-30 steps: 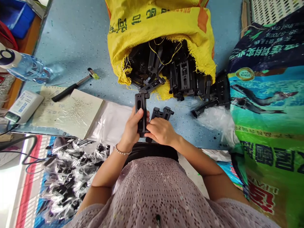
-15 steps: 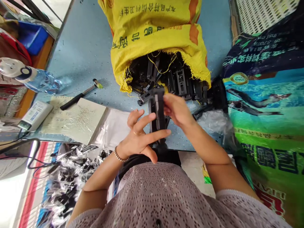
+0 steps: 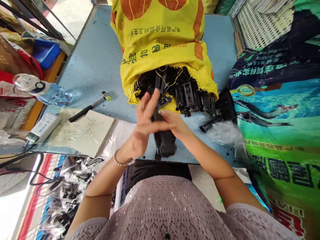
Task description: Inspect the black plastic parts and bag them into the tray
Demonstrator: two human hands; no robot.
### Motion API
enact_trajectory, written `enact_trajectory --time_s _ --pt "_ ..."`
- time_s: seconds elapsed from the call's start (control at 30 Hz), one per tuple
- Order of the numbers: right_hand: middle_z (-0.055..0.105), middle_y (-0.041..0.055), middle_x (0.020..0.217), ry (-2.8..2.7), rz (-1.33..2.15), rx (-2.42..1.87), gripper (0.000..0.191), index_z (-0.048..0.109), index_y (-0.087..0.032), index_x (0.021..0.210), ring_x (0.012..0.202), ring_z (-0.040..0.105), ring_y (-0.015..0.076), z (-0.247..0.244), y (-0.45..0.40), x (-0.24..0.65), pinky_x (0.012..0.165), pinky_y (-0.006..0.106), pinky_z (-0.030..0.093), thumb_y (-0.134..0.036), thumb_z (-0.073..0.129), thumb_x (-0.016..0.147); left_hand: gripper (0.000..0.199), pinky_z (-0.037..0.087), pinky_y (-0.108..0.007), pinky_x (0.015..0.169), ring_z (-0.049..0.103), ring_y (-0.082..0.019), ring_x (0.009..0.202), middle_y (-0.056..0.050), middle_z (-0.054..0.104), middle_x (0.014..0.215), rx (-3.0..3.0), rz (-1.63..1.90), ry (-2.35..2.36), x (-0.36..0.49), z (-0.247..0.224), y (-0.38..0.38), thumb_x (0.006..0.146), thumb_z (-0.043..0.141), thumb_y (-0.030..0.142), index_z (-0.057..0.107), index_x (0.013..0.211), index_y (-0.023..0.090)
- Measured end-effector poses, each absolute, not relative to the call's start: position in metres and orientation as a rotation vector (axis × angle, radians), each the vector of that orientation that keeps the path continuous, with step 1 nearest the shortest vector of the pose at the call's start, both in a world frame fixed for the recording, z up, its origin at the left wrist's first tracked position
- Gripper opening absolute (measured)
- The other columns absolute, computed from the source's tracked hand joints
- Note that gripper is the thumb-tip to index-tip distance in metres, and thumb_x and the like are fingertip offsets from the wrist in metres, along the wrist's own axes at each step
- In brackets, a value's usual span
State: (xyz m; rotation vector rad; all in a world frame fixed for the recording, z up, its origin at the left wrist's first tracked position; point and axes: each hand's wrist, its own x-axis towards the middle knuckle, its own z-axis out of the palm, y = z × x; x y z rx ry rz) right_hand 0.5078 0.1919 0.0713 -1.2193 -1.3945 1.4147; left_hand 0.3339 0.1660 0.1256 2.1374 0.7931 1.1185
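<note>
Near the table's front edge is a long black part (image 3: 165,144), somewhat blurred, its kind unclear. My right hand (image 3: 177,125) grips its upper end, the fingers partly hidden behind my left hand. With fingers stretched out and apart, my left hand (image 3: 143,131) reaches across the black part and overlaps my right hand in view. Whether the left fingers touch the part I cannot tell. Just beyond both hands, the mouth of a yellow woven sack (image 3: 165,55) gapes toward me, with several similar black parts (image 3: 188,95) inside and at its lip.
On the left of the blue table (image 3: 87,53) lie a hammer (image 3: 87,107), a cardboard sheet (image 3: 98,131) with small bits, a white box-shaped device (image 3: 43,128) and a water bottle (image 3: 47,91). Clear plastic (image 3: 223,131) and a green-blue sack (image 3: 272,133) are at right; bagged parts (image 3: 67,190) lie below left.
My left hand has moved up and turned, fingers pointing toward the sack. The black part has shifted lower and tilted, still in my right hand. The whole view has shifted slightly.
</note>
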Motion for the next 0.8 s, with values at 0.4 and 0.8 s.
enact_trajectory --time_s 0.4,0.8 --pt "0.062 0.0014 0.077 -1.643 0.615 -1.143 0.04 0.059 -0.023 0.089 0.07 0.056 0.0156 0.111 0.173 0.515 0.067 0.031 0.044 -0.054 0.042 0.108 0.047 0.05 -0.056 0.113 0.053 -0.033 0.138 -0.013 0.055 0.146 1.726 1.225 1.155 0.338 0.067 0.16 0.089 0.069 0.065 0.064 0.11 0.023" --pt "0.072 0.0068 0.093 -2.115 0.801 -2.021 0.027 0.052 -0.02 0.117 0.075 0.068 0.0227 0.043 0.12 0.577 0.063 0.031 0.042 -0.041 0.054 0.1 0.061 0.058 -0.051 0.09 0.074 -0.036 0.106 -0.02 0.073 0.12 1.682 0.279 1.714 0.33 0.028 0.13 0.105 0.041 0.05 0.039 0.154 0.014"
